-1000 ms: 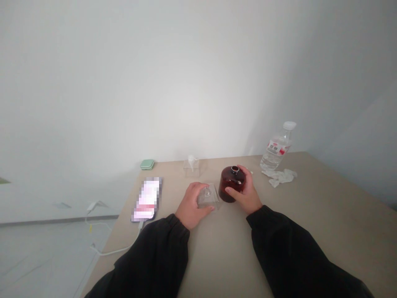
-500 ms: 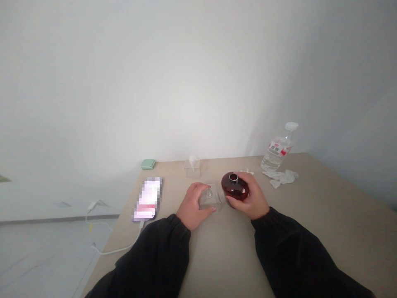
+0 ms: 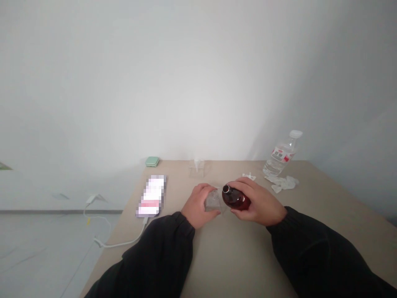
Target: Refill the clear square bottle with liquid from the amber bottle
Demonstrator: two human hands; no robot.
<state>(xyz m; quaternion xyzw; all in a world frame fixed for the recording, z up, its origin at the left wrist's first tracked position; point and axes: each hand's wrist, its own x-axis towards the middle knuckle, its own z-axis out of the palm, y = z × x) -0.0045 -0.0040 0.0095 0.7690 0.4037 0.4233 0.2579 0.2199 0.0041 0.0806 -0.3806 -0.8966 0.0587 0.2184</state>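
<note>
Head: brown bottle (image 3: 236,199) in right hand (image 3: 259,202).

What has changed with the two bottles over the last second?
The right hand has tipped the dark red bottle from upright over to the left, so its mouth has swung down and left, toward the clear square bottle. Nothing was newly grasped or let go: the left hand keeps hold of the clear one. The phone, green case and water bottle stayed put.

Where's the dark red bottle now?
In the head view, the dark red bottle is tilted in the right hand, just right of the clear container.
</note>
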